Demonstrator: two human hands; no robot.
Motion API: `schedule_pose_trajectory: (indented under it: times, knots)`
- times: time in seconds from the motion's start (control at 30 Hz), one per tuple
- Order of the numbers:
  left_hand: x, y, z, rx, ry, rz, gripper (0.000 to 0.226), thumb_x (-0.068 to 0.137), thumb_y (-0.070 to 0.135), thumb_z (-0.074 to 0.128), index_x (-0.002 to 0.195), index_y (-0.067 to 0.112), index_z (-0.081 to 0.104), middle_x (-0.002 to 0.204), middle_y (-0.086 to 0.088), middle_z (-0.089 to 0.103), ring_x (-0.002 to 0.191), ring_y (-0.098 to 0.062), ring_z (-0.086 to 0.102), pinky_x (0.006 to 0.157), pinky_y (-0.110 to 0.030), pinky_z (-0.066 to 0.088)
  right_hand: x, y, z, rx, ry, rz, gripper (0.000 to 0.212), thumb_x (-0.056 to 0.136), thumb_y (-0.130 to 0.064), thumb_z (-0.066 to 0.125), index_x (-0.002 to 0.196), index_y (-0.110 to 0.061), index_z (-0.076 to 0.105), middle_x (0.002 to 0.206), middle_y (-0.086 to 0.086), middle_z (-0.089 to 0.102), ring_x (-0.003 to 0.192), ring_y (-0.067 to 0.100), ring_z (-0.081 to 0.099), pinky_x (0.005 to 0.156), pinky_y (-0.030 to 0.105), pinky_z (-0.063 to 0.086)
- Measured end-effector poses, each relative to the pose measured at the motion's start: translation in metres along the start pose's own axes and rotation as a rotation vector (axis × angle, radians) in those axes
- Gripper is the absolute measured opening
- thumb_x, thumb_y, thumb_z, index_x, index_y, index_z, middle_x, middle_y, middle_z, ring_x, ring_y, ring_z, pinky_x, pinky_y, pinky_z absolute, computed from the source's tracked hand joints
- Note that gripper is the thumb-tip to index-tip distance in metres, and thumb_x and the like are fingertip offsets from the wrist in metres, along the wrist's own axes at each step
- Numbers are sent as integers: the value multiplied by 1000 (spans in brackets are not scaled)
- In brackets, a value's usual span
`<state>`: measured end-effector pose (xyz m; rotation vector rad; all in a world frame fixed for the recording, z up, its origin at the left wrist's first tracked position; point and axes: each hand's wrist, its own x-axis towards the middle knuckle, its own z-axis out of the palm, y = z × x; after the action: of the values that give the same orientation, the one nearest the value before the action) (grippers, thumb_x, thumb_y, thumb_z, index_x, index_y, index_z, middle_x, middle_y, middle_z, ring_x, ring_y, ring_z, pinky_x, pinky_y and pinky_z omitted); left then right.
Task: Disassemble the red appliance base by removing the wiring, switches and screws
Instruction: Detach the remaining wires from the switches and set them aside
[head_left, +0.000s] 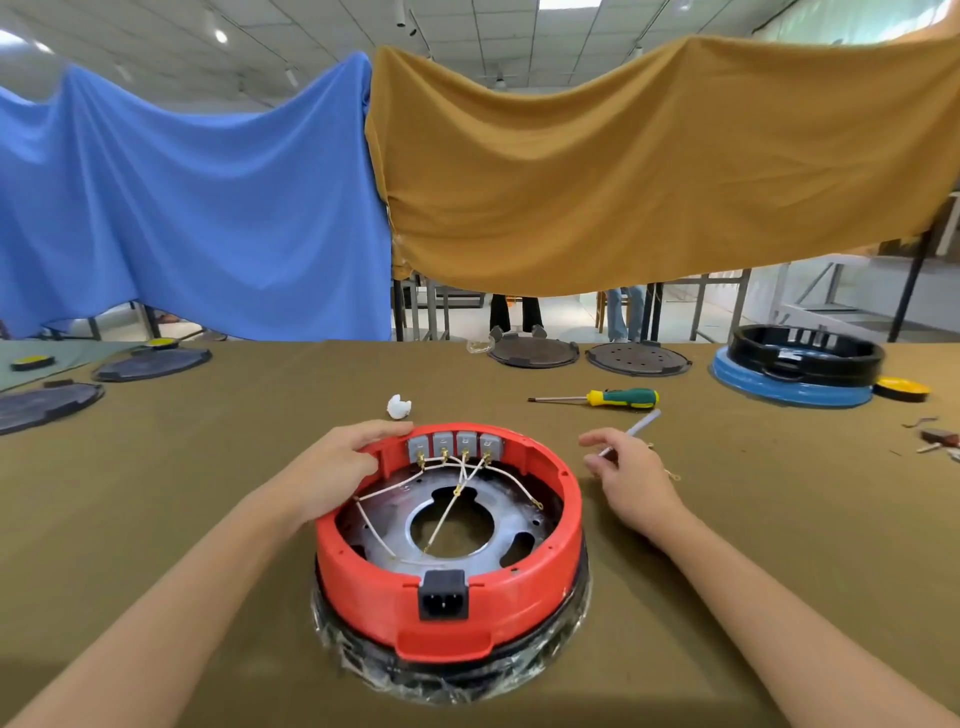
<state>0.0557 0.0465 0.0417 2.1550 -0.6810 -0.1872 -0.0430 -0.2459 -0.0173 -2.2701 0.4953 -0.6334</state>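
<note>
The red appliance base (519, 592) sits open side up in front of me on a black ring wrapped in plastic film. Several grey switches (455, 445) line its far inner wall. White wires (400, 486) with brass terminals run from them across the metal plate (384, 540). A black power socket (442, 594) faces me. My left hand (337, 467) grips the base's far-left rim. My right hand (631, 475) hovers to the right of the base, pinching a loose white wire (641, 423).
A yellow-green screwdriver (613, 398) lies beyond my right hand. A white crumpled scrap (399, 406) lies behind the base. Dark round plates (532, 352) lie far back and at the left (150, 362). A blue and black base (800, 371) sits far right, small parts (935, 436) at the right edge.
</note>
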Motion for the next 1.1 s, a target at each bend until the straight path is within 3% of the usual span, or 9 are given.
schedule_pose_trajectory:
  times: [0.1,0.23,0.4,0.63,0.73,0.8,0.93,1.0,1.1]
  knots:
    - [4,2,2,-44,-2,-6,62,86,-15,38,131,22,61,124,0,67,112,-15,63,102,-29,46,3,7,-4,70,40,43,18,99,-10,56,113,-18,64,103,3,64,99,22,60,92,37,48]
    - [6,5,6,-64,-10,-8,59,87,-9,42,131,25,61,121,2,67,105,-11,65,91,-22,49,1,5,-2,105,30,24,15,99,-12,58,112,-18,57,93,4,62,87,19,60,78,33,47]
    - [5,0,5,-84,-15,-11,57,88,-5,44,130,30,61,121,5,67,104,-11,66,97,-26,49,-5,-1,-5,222,-8,-44,19,99,-10,57,114,-17,47,80,12,58,72,19,56,69,30,47]
    - [6,0,5,53,-24,45,55,90,2,48,136,30,56,127,7,63,109,-9,62,103,-29,45,-11,-7,-5,239,-63,-87,18,105,-15,43,122,-18,50,91,14,56,79,20,58,73,29,48]
    - [8,-2,5,20,-28,44,53,90,1,48,134,29,57,122,5,66,106,-14,65,101,-32,47,-9,-6,-4,245,-56,-71,22,105,-17,44,125,-19,54,98,13,59,79,12,61,77,27,51]
    - [10,-4,6,11,-30,45,53,90,1,48,132,30,58,119,5,68,104,-18,66,100,-35,48,-7,-4,-3,301,-53,-37,25,105,-19,45,128,-18,55,96,10,60,77,6,61,76,23,51]
    - [13,-6,6,17,-33,52,53,89,1,48,131,32,58,118,7,67,103,-15,66,98,-32,49,-5,-1,-4,526,-138,46,31,100,-11,54,131,-16,53,95,8,63,85,14,65,77,25,53]
    - [13,-7,6,16,-31,55,53,89,1,48,130,32,58,117,5,68,104,-19,65,99,-34,48,-4,0,-4,458,-80,10,31,97,-6,57,127,-15,55,89,8,65,79,14,66,77,28,56]
    - [12,-7,6,23,-34,56,52,90,1,48,131,32,57,118,3,68,104,-24,65,100,-38,47,-2,1,-7,419,111,-39,16,101,-14,52,110,-13,66,72,1,62,61,6,58,58,25,54]
